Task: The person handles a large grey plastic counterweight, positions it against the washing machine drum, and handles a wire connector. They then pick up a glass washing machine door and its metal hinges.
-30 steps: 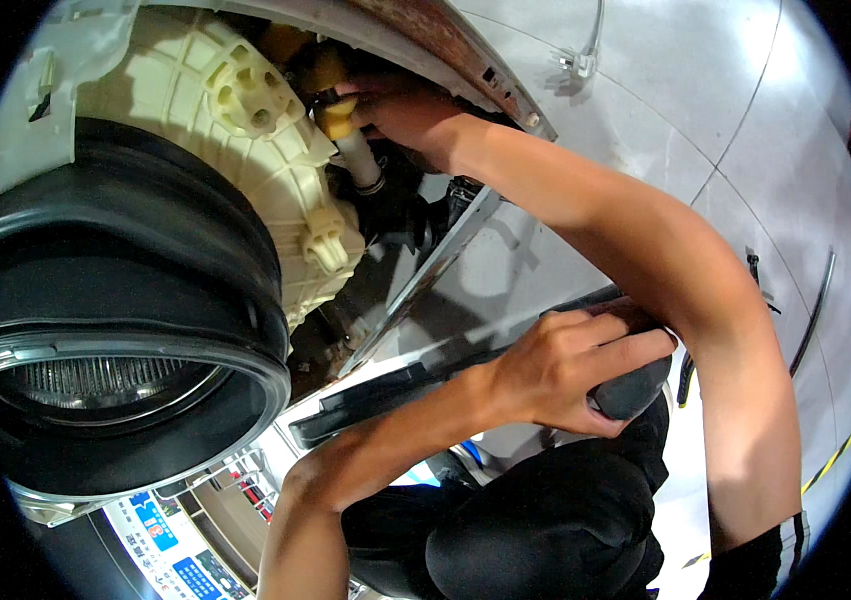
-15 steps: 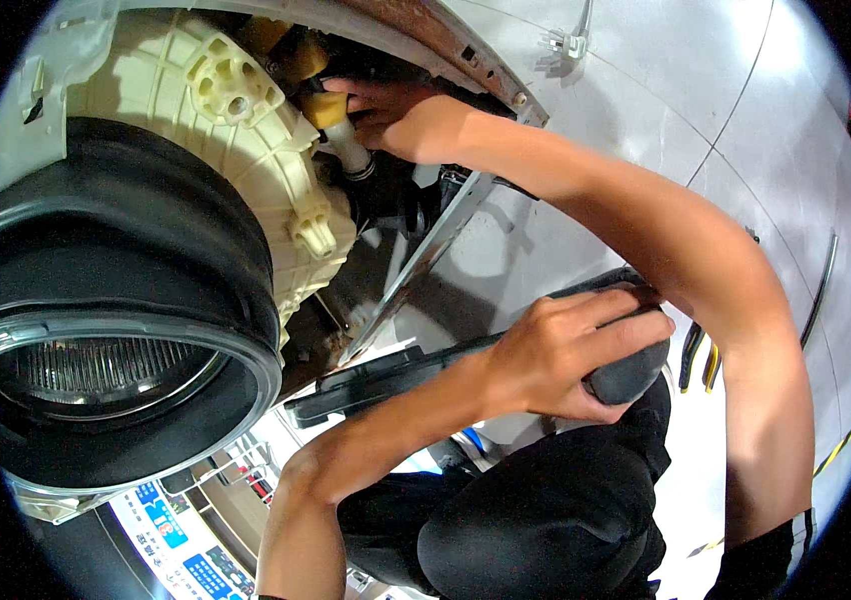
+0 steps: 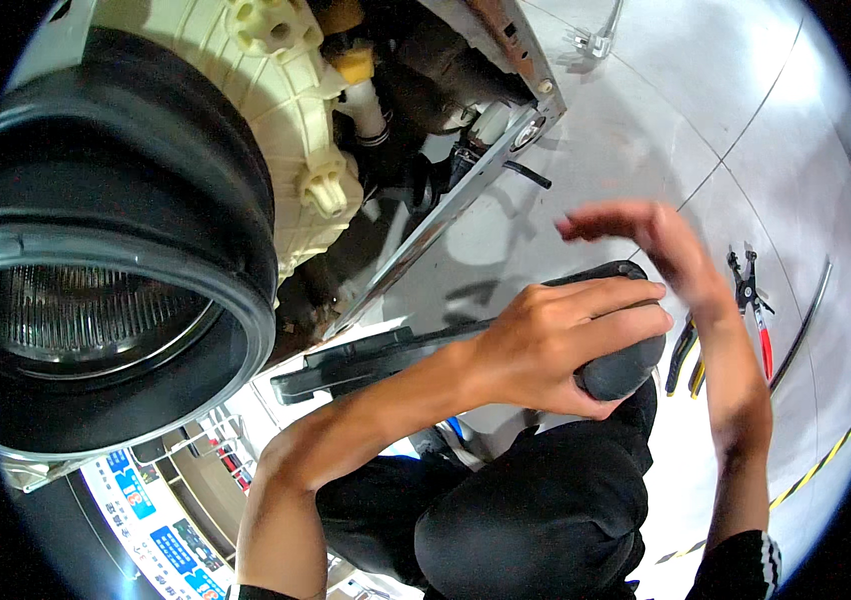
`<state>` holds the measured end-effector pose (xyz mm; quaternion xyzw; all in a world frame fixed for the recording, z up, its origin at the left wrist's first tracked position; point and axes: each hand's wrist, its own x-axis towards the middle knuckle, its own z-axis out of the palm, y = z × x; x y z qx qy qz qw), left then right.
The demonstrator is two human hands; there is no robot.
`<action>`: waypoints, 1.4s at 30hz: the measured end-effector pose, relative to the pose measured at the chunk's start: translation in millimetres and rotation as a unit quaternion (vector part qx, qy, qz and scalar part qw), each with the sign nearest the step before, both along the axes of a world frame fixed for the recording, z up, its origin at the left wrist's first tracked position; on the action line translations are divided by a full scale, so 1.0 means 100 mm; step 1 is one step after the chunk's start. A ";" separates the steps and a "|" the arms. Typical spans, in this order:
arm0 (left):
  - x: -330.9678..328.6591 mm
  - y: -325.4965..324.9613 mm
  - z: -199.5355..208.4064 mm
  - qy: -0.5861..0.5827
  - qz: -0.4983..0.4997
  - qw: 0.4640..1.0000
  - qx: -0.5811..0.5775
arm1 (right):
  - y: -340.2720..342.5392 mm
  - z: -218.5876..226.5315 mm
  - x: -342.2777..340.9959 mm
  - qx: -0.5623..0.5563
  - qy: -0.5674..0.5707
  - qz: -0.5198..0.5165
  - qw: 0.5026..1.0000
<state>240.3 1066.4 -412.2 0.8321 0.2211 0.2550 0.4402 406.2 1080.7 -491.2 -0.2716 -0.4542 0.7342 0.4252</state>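
Has the left grip (image 3: pixel 556 340) closed around a dark rounded thing (image 3: pixel 621 372), with fingers bent over its top; cannot tell what kind of thing. Places that thing beside the upper edge of the black trousers (image 3: pixel 536 520), well apart from the lower corner of the machine's metal frame (image 3: pixel 428 235). Holds the right grip (image 3: pixel 668 245) in the air over the floor (image 3: pixel 646 130), loosely curved and fairly wide, blurred at the fingertips.

Shows a cream tub (image 3: pixel 246 130) inside the frame's edge, with a broad black rubber ring (image 3: pixel 126 160) in front, and a yellow cap (image 3: pixel 354 65) on a white tube (image 3: pixel 364 108) toward the frame's upper corner. Has a short black tube (image 3: pixel 528 175) just outside that edge, and a plug (image 3: pixel 596 43) on the floor beyond the upper corner. Has red-handled pliers (image 3: pixel 749 285) on the floor past the right forearm, between a yellow-and-black-handled tool (image 3: pixel 684 360) and a thin dark rod (image 3: pixel 806 320).
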 end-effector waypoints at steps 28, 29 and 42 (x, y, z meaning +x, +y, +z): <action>-0.21 -0.15 0.52 0.268 -0.017 0.963 -0.007 | -0.63 -0.04 -0.07 0.339 -0.078 -0.233 0.908; -0.33 -0.15 0.53 0.276 -0.016 0.960 -0.037 | -0.63 -0.03 -0.07 0.340 -0.080 -0.234 0.908; -1.78 -0.72 0.65 0.623 -0.038 0.743 -0.241 | -0.60 0.00 -0.10 0.319 -0.080 -0.205 0.922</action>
